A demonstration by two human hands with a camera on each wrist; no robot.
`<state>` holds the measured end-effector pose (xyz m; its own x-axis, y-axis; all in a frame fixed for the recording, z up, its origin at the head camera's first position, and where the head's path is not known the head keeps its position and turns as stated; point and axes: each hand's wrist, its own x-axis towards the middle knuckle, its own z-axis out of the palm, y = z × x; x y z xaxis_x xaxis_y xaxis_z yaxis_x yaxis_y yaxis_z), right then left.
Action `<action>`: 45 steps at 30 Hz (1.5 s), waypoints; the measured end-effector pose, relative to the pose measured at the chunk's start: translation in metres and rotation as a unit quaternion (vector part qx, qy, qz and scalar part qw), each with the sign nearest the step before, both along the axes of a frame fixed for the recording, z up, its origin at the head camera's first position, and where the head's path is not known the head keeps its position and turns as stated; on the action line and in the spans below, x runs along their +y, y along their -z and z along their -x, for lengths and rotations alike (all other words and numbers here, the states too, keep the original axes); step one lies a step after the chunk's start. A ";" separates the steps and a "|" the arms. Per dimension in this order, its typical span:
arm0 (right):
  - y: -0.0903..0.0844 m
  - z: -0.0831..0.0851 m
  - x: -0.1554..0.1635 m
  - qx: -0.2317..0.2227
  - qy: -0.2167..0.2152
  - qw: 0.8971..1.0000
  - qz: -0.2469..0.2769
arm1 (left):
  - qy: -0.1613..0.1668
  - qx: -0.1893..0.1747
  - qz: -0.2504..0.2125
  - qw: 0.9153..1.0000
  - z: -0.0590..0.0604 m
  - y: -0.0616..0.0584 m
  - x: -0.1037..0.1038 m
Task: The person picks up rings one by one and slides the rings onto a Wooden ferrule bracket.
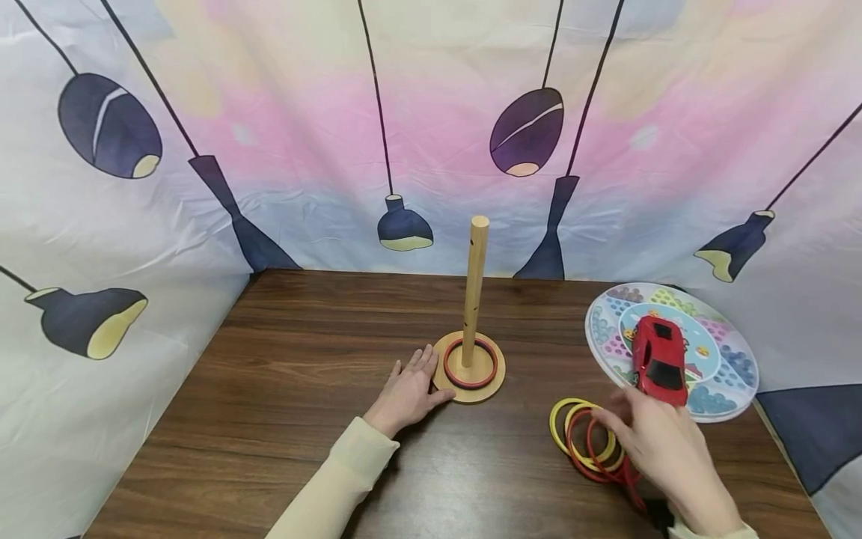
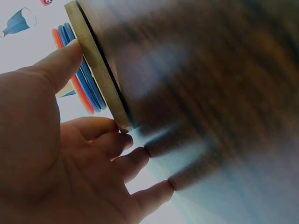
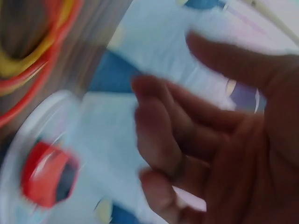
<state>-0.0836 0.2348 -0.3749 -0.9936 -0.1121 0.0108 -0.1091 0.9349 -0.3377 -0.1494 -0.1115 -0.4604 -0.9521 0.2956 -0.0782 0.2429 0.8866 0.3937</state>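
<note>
The right wrist view is heavily blurred. The right hand (image 3: 219, 135) fills the right half of the picture, palm showing, its fingers (image 3: 159, 116) loosely bent and closing on nothing; the thumb (image 3: 233, 60) reaches across the top. At upper left lie yellow rings (image 3: 35, 58) and red rings (image 3: 32, 91), overlapping on the dark tabletop (image 3: 23, 23). At lower left a red car (image 3: 46, 175) sits on a pale round tray (image 3: 51, 105), whose rim curves just below the rings. Behind the fingers hangs a light cloth (image 3: 154, 42) with blue patches. The hand touches neither the rings nor the car.
</note>
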 end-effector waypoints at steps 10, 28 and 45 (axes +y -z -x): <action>0.044 -0.033 0.049 -0.233 0.069 0.970 -0.011 | 0.001 0.002 -0.001 1.000 0.000 -0.004 0.000; 0.077 -0.044 0.055 -0.263 0.064 0.963 0.014 | -0.001 0.005 -0.004 1.000 0.000 0.000 0.000; 0.077 -0.044 0.048 -0.245 0.059 0.968 0.005 | -0.009 0.000 0.006 1.000 0.000 0.000 0.001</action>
<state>-0.0393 0.2830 -0.4516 -0.8853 -0.0005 -0.4651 0.1736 0.9274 -0.3314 -0.1498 -0.1101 -0.4608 -0.9570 0.2781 -0.0821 0.2272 0.8951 0.3837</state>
